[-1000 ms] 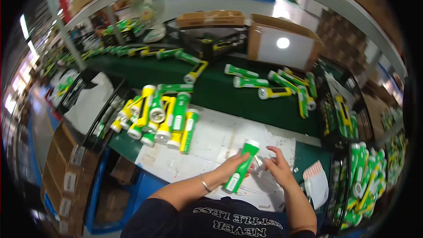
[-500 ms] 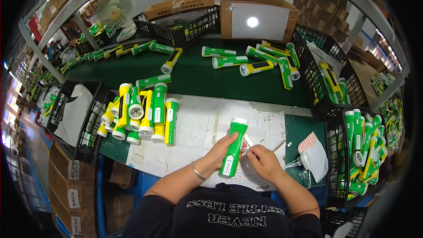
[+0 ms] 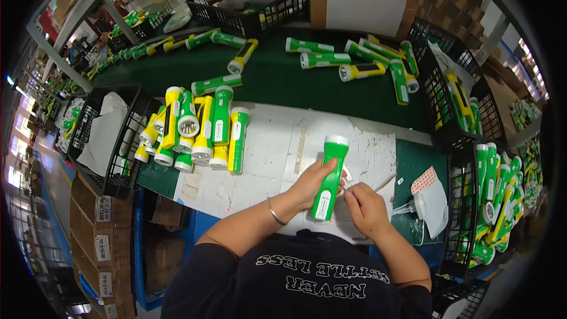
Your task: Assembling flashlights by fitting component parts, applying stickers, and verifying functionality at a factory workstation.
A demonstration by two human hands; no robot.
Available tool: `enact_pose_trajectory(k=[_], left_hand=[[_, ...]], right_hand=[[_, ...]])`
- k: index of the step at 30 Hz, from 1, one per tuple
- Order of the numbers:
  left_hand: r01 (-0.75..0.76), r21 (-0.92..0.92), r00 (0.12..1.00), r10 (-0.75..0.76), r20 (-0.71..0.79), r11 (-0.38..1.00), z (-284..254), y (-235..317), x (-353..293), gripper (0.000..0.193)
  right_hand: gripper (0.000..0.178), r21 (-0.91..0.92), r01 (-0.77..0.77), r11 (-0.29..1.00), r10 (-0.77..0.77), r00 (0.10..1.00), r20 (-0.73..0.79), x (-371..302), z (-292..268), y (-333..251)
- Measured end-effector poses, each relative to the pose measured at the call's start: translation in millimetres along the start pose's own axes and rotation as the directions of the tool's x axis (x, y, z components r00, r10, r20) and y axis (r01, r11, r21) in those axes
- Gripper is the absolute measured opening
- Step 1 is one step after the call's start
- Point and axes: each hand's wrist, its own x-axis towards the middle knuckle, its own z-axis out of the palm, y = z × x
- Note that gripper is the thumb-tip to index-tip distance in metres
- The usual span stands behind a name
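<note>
My left hand [image 3: 318, 184] is wrapped round a green flashlight [image 3: 328, 183] with a white head, the head pointing away from me and the butt toward my shirt. Beside it, my right hand [image 3: 366, 208] has its fingers pinched together close to the flashlight's right side. What they hold is too small to make out. A small white piece [image 3: 347, 173] shows just beyond its fingertips, partly hidden behind the flashlight. Thin white cables [image 3: 404, 208] lie to the right of this hand. To the left, a heap of green and yellow flashlights [image 3: 204, 124] rests on the white work sheet [image 3: 269, 147].
Black crates stand at left [image 3: 121, 171] and right [image 3: 463, 201], the right one full of flashlights. More flashlights [image 3: 319, 59] lie on the green belt [image 3: 277, 85]. Beyond it is a cardboard box [image 3: 407, 12] with a white panel [image 3: 360, 6]. A white pouch [image 3: 434, 210] lies at right.
The bright light spot on the box's white panel is gone. The whole view has shifted, so things appear higher and farther right. Both hands keep nearly the same pose around the flashlight.
</note>
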Motion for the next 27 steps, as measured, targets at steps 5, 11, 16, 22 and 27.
enact_pose_trajectory(k=[5, 11, 16, 22, 27], left_hand=[[-0.113, 0.254, 0.992, 0.123, -0.023, 0.96, 8.6, 11.3, -4.9, 0.033], [-0.119, 0.351, 0.992, 0.128, -0.002, 0.929, 0.6, 5.7, -6.6, 0.041], [-0.199, 0.42, 0.978, 0.209, 0.023, 0.886, -6.8, -1.3, -6.9, 0.043], [-0.215, 0.205, 0.952, 0.252, -0.174, 0.955, -12.6, 22.9, -1.4, 0.058], [-0.072, -0.12, 0.997, 0.071, -0.013, 0.99, -2.8, 18.6, -6.7, 0.045]], right_hand=[[0.013, -0.443, 0.209, 0.872, -0.21, 0.977, 0.047, 10.5, -1.5, -6.2], [0.012, -0.467, 0.297, 0.833, -0.255, 0.955, 0.154, 10.9, 4.1, -6.7], [0.012, -0.467, 0.32, 0.825, -0.247, 0.946, 0.212, 7.7, 7.0, -10.7], [0.02, -0.093, 0.467, 0.88, -0.394, 0.824, 0.408, -20.5, 11.3, -20.3], [0.03, -0.001, -0.055, 0.998, 0.055, 0.991, 0.122, 12.6, 18.2, -21.8]])
